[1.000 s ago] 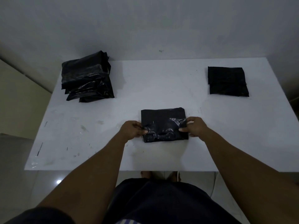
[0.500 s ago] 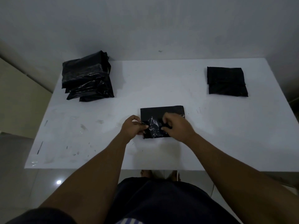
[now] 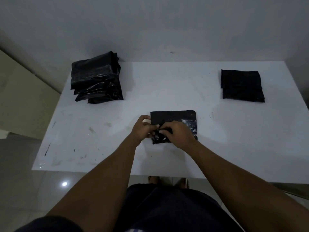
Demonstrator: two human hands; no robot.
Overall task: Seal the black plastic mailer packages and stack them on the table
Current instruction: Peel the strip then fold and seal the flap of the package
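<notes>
**Both hands pinching mailer corner**

One black mailer [image 3: 173,117] lies flat mid-table [image 3: 167,84], twd the front edge. L hand [image 3: 142,129] & R hand [image 3: 178,134] meet over its near-left corner, fingers curled, pinching the crinkled plastic there. A tall stack of mailers [image 3: 96,79] sits far left, a flat pile [image 3: 242,86] far right, both well apart from the hands.

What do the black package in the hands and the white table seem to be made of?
The package looks like thin plastic film with a glossy finish. It crumples into fine wrinkles and gives bright glints beside the right hand. The table has a hard, smooth, rather matte white top, perhaps laminate or painted board. Dark scuffs and scratches sit on its surface, and its exact material cannot be told.
</notes>
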